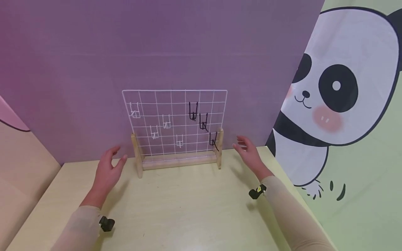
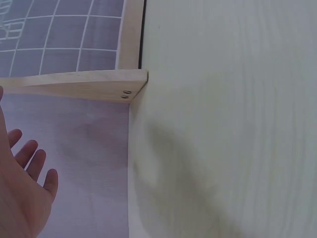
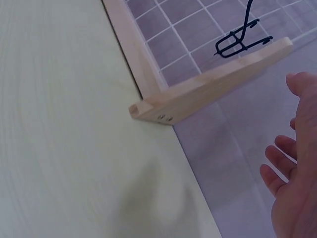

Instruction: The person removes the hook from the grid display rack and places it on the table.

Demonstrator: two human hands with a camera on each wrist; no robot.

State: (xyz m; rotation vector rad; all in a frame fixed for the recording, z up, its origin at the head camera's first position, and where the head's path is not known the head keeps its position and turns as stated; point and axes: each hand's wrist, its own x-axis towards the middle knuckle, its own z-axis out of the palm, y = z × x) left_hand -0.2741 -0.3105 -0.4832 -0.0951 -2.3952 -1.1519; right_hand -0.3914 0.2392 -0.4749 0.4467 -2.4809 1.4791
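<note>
A white wire grid rack (image 1: 185, 90) stands upright in a wooden base (image 1: 179, 161) at the back of the table. Several white hooks (image 1: 166, 124) hang on its left and middle part. Three black hooks (image 1: 203, 122) hang towards the right side. My left hand (image 1: 106, 171) hovers left of the base, fingers loosely bent and holding nothing. On the other side, my right hand (image 1: 250, 156) is held near the right wooden upright (image 1: 220, 148), apart from it, with nothing in its fingers. The right wrist view shows one black hook (image 3: 237, 44) close to that upright.
The pale wooden table (image 1: 182, 202) reaches back to a purple backdrop (image 1: 176, 45). A panda picture (image 1: 348, 94) covers the wall at the right. Small black devices are strapped on both wrists, such as the left wrist device (image 1: 107, 223).
</note>
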